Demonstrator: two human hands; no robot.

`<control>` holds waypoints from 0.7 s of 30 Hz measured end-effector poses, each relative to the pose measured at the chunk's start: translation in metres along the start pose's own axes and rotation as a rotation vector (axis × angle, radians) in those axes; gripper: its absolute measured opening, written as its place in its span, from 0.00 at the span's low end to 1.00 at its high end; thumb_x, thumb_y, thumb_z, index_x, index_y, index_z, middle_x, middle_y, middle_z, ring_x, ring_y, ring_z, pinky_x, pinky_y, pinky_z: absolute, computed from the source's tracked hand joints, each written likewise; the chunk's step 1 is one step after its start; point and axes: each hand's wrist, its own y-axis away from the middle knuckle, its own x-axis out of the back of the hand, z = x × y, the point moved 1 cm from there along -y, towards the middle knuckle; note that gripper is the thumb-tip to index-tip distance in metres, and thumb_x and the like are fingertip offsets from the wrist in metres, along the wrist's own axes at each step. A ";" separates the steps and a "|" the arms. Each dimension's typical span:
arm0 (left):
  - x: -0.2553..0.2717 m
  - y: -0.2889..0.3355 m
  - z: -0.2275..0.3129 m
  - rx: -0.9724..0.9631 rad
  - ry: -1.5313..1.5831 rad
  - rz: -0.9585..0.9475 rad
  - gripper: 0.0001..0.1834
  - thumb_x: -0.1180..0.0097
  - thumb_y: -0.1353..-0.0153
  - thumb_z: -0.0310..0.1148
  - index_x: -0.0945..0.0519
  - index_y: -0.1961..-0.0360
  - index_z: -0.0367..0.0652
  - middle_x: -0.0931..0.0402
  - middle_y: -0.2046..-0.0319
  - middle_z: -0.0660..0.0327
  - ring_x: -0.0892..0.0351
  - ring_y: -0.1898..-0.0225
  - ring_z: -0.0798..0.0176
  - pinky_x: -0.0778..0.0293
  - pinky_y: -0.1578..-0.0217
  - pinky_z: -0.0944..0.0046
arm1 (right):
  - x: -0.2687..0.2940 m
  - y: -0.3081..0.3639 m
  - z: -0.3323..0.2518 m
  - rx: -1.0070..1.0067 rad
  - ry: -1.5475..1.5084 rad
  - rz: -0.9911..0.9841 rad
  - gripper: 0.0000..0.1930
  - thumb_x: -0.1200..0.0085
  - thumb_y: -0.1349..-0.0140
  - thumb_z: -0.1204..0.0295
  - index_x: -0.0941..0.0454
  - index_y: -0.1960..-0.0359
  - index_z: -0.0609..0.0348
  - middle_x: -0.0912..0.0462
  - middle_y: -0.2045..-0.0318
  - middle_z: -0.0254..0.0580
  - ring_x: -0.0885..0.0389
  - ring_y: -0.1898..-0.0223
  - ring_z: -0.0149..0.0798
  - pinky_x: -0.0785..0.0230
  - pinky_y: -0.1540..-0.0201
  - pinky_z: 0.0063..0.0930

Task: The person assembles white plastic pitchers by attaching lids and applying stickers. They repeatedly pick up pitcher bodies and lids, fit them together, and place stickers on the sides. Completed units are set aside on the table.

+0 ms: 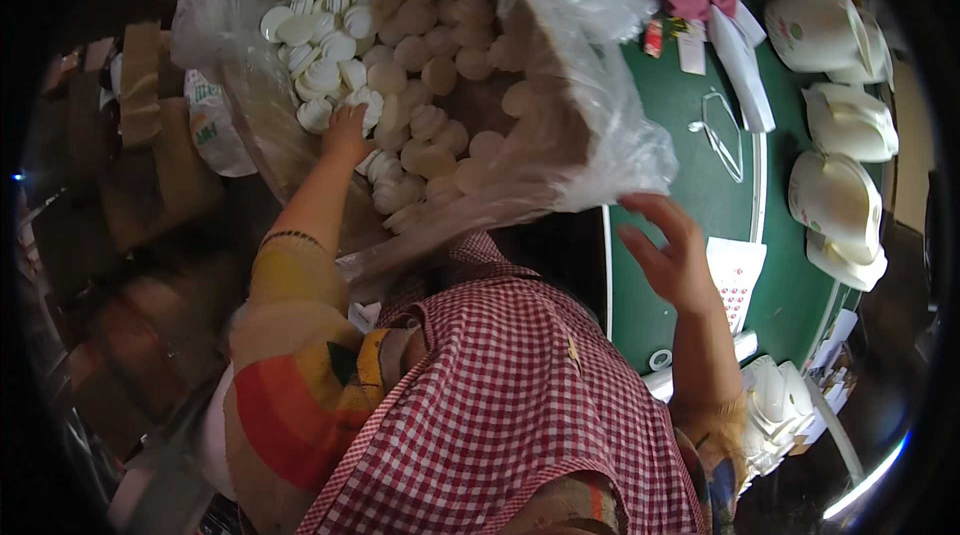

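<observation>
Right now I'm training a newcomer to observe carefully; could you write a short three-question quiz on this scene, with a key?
1. Which hand reaches among the white rounded pieces?
2. True or false: the green table lies to the right of the plastic-lined container.
3. Fill in the missing word: the person's apron has a red-and-white ____ pattern.

Key: 1. The left hand. 2. True. 3. Checked.

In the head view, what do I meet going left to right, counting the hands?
White printed bag → left hand → right hand → white sheet with red marks → curved white pieces.
</observation>
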 end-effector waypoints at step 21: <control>-0.030 -0.103 0.008 -0.149 0.043 -0.186 0.28 0.41 0.52 0.51 0.19 0.53 0.46 0.25 0.49 0.54 0.29 0.44 0.50 0.25 0.53 0.48 | -0.353 -0.215 0.122 0.001 0.383 -0.640 0.29 0.30 0.60 0.63 0.21 0.51 0.52 0.69 0.26 0.49 0.44 0.35 0.67 0.37 0.39 0.48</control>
